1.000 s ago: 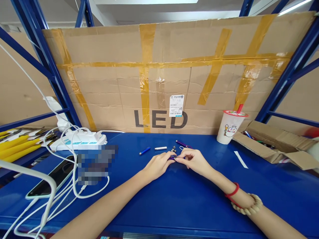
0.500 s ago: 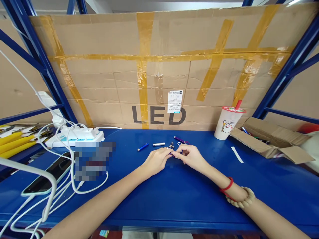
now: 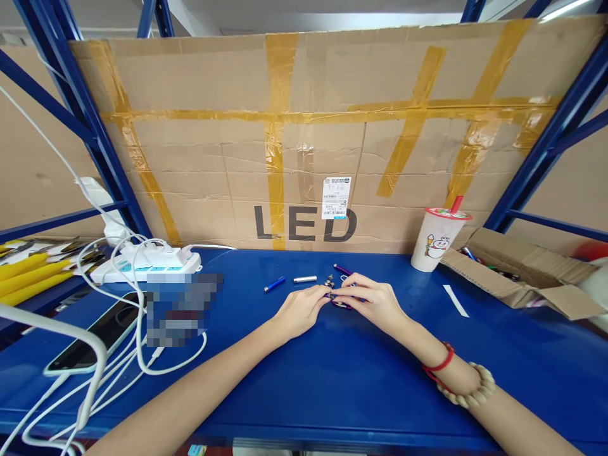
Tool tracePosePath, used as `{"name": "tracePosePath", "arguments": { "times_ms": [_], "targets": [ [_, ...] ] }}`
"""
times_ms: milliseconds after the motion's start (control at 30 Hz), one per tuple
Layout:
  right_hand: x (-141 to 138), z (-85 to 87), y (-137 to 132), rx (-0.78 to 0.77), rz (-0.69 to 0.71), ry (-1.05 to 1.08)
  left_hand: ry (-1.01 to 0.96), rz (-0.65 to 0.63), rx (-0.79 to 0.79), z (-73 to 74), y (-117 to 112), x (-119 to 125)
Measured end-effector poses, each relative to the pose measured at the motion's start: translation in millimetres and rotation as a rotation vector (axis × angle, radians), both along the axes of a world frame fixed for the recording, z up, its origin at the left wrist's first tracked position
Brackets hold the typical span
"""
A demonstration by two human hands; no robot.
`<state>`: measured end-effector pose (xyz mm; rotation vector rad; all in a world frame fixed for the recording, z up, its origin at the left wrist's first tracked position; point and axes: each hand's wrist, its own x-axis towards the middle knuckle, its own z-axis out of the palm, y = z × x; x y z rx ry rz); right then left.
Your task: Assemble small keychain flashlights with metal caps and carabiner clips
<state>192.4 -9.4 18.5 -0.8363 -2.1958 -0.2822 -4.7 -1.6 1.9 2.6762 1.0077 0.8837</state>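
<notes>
Head view: purple piece (image 3: 341, 304) by right hand (image 3: 377, 301), near side.

A smooth, glossy blue tabletop (image 3: 313, 386) with a straight front edge carries everything. Toward its back middle lie a slim metallic blue cylinder (image 3: 274, 284), slanted, and just right of it a short silver metal cylinder (image 3: 304, 279); near these sit small shiny metal pieces (image 3: 329, 279) in a cluster and a slim purple cylinder (image 3: 342, 270). Farther right, a white tapered cup with a red-rimmed lid (image 3: 431, 244) stands upright, an open brown cardboard box (image 3: 498, 286) beside it, and a narrow white strip (image 3: 456, 301) lies flat in front. On the left rest a long white power strip (image 3: 192, 262), a black-screened phone with a pale edge (image 3: 116, 323), looping white cables (image 3: 141, 339) and a dark pixelated item (image 3: 178, 316).
</notes>
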Motion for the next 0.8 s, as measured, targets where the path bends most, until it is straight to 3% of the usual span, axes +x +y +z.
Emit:
{"name": "tracePosePath", "arguments": {
  "times_ms": [300,533,800],
  "targets": [
    [4.7,-4.4,4.0,-0.079,-0.014,-0.028,0.033,-0.075,-0.111,4.4,-5.4,-1.4],
    [-5.1,-5.4,-0.2,-0.134,0.021,0.003,-0.015,0.011,-0.181,3.4,-2.8,-0.7],
    [-12.4,-8.7,-0.4,-0.283,-0.148,0.114,-0.008,0.083,-0.21,2.0,0.2,0.3]
  ]
}}
